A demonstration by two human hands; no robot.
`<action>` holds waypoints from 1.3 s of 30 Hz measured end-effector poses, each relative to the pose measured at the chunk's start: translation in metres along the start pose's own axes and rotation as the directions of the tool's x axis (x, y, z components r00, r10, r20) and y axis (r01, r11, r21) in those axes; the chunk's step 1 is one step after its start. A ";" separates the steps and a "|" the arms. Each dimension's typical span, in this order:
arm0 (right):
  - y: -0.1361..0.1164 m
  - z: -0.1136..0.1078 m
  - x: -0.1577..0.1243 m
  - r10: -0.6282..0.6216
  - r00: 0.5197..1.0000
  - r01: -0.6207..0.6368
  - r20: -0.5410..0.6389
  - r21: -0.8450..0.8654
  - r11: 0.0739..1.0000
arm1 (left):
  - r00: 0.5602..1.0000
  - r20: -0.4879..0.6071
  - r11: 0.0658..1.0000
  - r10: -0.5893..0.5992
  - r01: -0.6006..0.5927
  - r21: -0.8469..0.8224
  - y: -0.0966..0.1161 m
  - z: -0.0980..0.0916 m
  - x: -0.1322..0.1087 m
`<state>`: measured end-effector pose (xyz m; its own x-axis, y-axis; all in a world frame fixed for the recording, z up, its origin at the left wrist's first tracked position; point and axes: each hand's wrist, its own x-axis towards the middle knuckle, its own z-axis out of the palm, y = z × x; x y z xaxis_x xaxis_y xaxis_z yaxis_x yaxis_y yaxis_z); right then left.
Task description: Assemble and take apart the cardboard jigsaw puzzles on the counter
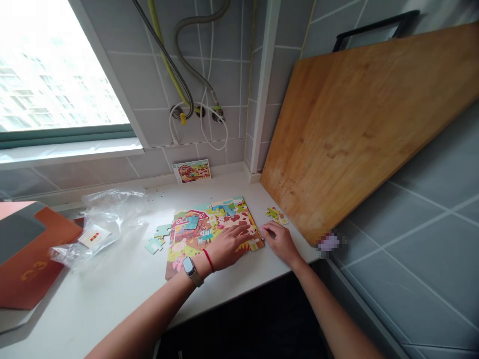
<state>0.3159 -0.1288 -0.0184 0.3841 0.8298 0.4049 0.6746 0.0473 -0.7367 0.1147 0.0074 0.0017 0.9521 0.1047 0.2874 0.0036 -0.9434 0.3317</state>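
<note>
A farm-scene jigsaw puzzle (181, 237) with a red barn and a spotted cow lies largely assembled on the white counter. My left hand (230, 242) rests over its lower right part with the fingers stretched out flat, covering some of the picture. Beside the puzzle's right edge, my right hand (279, 239) has its fingers curled and pinched together; whatever they may hold is hidden. Loose light-blue puzzle pieces (154, 245) lie off the left edge. One blue piece (192, 222) sits on top of the barn. A few yellow-green pieces (275, 214) lie beyond my right hand.
A picture card (192, 171) of the farm scene leans on the back wall. At left are a crumpled clear plastic bag (116, 214) and an orange-grey box (30, 264). A large wooden board (359, 124) leans at right. Hoses (164, 50) hang above the counter (112, 299).
</note>
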 end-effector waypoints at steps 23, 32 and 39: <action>-0.002 -0.015 -0.013 -0.101 0.945 0.115 0.310 -0.029 0.993 | 0.979 -0.112 0.986 -0.168 0.168 -0.008 0.011 0.020 0.004; 0.005 -0.013 -0.018 -0.173 0.952 0.180 0.251 -0.006 0.984 | 0.769 -0.311 0.802 -0.558 0.597 0.036 -0.002 -0.030 -0.114; 0.004 -0.013 -0.014 -0.217 0.929 0.221 0.301 0.019 0.975 | 0.541 -0.383 0.635 -0.749 0.751 -0.181 0.004 -0.020 -0.160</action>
<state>0.3212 -0.1478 -0.0203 0.0209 0.9277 0.3727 0.7305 0.2404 -0.6392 -0.0439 -0.0072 -0.0253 0.3951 0.8837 0.2511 0.6622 -0.4634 0.5889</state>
